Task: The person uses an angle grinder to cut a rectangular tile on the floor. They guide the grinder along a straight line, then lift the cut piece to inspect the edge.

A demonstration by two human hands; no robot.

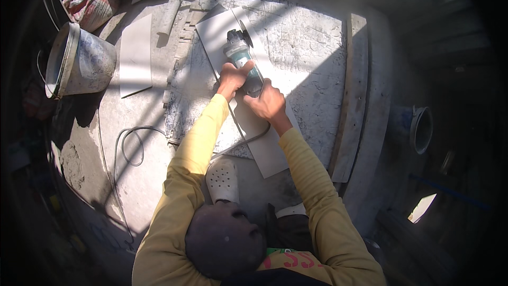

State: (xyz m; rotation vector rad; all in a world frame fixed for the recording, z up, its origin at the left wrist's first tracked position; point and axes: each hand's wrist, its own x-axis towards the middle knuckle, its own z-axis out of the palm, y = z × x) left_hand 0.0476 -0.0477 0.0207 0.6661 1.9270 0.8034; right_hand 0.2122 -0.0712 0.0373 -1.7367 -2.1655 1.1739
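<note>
Both my hands grip a teal and grey angle grinder [239, 55] with a dark disc [246, 33] at its far end. My left hand [232, 80] wraps round the left side of its body. Behind it, my right hand [270, 101] is closed on the rear end. Under the tool lies a long pale tile strip [269, 151], slanting from far left to near right. A wider pale tile [214, 30] sits along the strip's left side. The disc is at the strip's far part; whether it touches the surface I cannot tell.
The tiles rest on a rough, whitish board [304, 37]. To the left are a bucket [92, 61], a loose tile [136, 55], a crumpled sack [92, 5] and wet mortar [74, 164]. A cable [142, 145] loops over the floor. Wooden planks [352, 100] and another bucket [422, 130] are at right.
</note>
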